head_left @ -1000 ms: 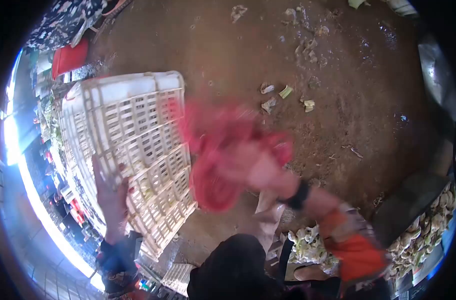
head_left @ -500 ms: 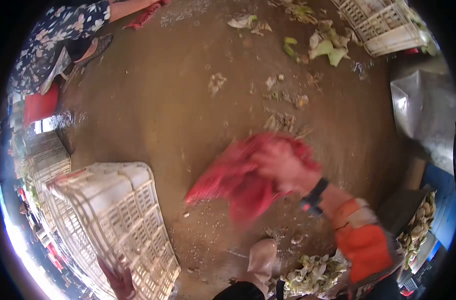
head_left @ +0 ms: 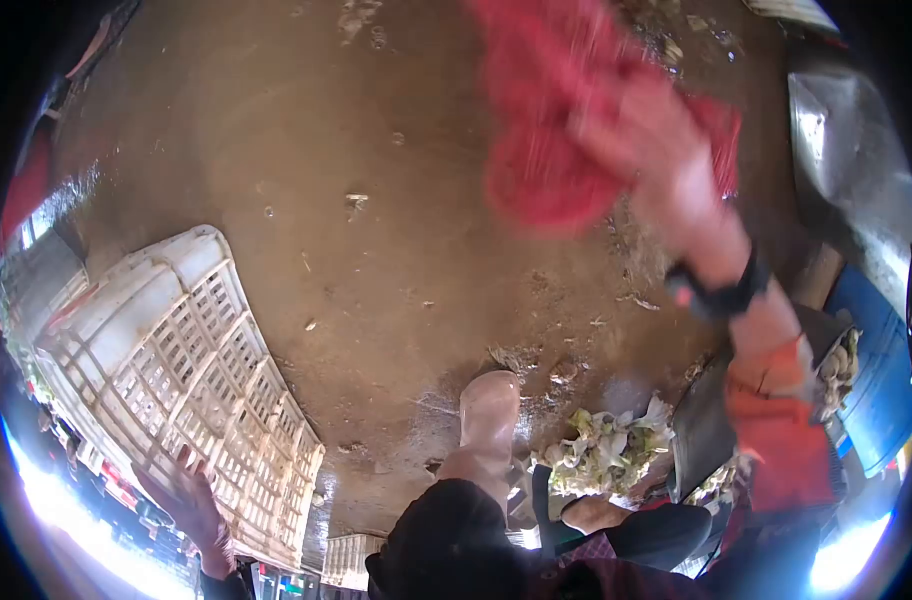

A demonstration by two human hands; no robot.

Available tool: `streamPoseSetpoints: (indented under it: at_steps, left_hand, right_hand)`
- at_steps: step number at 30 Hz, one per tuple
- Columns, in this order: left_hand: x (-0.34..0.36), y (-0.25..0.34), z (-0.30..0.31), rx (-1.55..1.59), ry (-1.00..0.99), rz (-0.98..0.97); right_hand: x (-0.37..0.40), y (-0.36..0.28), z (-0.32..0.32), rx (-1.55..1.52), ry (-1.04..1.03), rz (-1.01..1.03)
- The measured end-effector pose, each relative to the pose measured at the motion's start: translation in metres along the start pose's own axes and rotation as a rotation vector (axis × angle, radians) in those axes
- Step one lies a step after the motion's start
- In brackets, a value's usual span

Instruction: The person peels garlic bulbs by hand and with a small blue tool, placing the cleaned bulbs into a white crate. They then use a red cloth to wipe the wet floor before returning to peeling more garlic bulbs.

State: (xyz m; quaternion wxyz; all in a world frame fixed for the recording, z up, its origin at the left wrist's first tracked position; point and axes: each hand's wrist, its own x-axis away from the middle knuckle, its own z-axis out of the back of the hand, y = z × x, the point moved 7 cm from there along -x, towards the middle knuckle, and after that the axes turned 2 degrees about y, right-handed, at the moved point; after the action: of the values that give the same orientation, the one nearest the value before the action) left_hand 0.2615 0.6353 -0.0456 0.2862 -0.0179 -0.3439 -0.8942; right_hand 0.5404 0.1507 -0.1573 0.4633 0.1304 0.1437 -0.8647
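Note:
My right hand [head_left: 651, 145] is closed on a red mesh bag [head_left: 551, 170], which hangs loosely above the wet floor. Both are blurred by motion, and the bag's far end runs out of the top of the view. My left hand [head_left: 191, 505] lies against the lower left side of a white plastic crate [head_left: 211, 375], its visible fingers apart. The crate has slatted lattice walls and leans at an angle on the left.
Muddy brown floor [head_left: 376, 270] stretches ahead, with vegetable scraps on it. A pile of leaf trimmings [head_left: 616, 450] lies beside my boot [head_left: 488, 415]. At the right stand a dented metal sheet [head_left: 846, 150] and a blue container [head_left: 881, 370].
My right hand has swung the red mesh bag forward, away from my body. The view has shifted, and the other person's floral sleeve has left it. My left hand stays by the crate.

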Motion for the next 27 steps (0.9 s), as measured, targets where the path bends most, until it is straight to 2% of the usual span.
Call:
streamPoseSetpoints:
  at_steps: [1,2,4,8,9,10,11,13,14,15,17,19,20,21,22,23,24,25,26,27]
  left_hand:
    - [0.000,0.003,-0.001,-0.011,-0.014,-0.011]
    - [0.000,0.006,-0.002,-0.019,-0.024,-0.026]
    - [0.001,0.014,-0.007,-0.018,-0.015,-0.035]
    - [0.002,0.017,-0.010,0.040,0.004,-0.043]
    - [0.002,-0.001,-0.001,0.037,-0.008,-0.054]
    - [0.002,0.006,-0.008,0.087,0.035,-0.047]
    - [0.004,0.018,-0.012,0.134,0.075,-0.033]
    - [0.000,0.035,-0.010,-0.596,-0.055,-0.145]
    - [0.002,0.023,-0.003,-0.390,-0.059,-0.052]
    - [0.005,0.008,0.002,-0.181,-0.065,0.040]
    - [0.013,-0.030,0.010,0.244,-0.090,0.229]
    - [0.016,-0.053,0.018,0.063,-0.178,0.184]
    - [0.017,-0.058,0.019,-0.030,-0.220,0.165]
    - [0.013,-0.036,0.011,-0.401,-0.228,0.004]
    - [0.007,-0.001,-0.005,-0.775,-0.222,-0.162]
    - [0.006,0.020,-0.016,-1.154,-0.205,-0.325]
    - [0.007,0.018,-0.012,-0.879,-0.193,-0.238]
    - [0.007,0.013,-0.009,-0.606,-0.177,-0.158]
    - [0.008,0.008,-0.005,-0.333,-0.160,-0.079]
    - [0.010,0.005,-0.005,-0.245,-0.167,-0.071]
  right_hand:
    - [0.018,-0.033,0.006,-0.128,-0.042,-0.111]
    - [0.048,-0.067,0.001,-0.126,-0.139,-0.183]
    - [0.106,-0.138,0.004,-0.237,-0.307,-0.231]
    - [0.198,-0.238,-0.013,-0.456,-0.578,-0.198]
    - [0.223,-0.246,-0.023,-0.418,-0.658,-0.218]
    - [0.244,-0.249,-0.035,-0.499,-0.666,-0.131]
    - [0.239,-0.230,-0.042,-0.484,-0.650,-0.118]
    - [0.223,-0.201,-0.049,-0.479,-0.626,-0.106]
    - [0.205,-0.175,-0.047,-0.453,-0.594,-0.067]
    - [0.194,-0.142,-0.053,-0.377,-0.680,-0.063]
    - [0.157,-0.057,-0.059,-0.187,-0.711,-0.163]
    - [0.110,0.041,-0.060,-0.045,-0.673,-0.351]
    - [0.089,0.086,-0.063,-0.063,-0.650,-0.383]
    - [0.062,0.126,-0.059,-0.137,-0.506,-0.427]
    - [0.034,0.155,-0.053,0.070,-0.496,-0.390]
    - [0.011,0.186,-0.044,0.321,-0.494,-0.469]
    - [-0.010,0.211,-0.034,0.566,-0.484,-0.551]
    - [-0.035,0.224,-0.015,0.746,-0.191,-0.598]
    - [-0.056,0.231,-0.001,0.787,-0.005,-0.694]
    - [-0.071,0.229,0.007,0.729,0.130,-0.688]
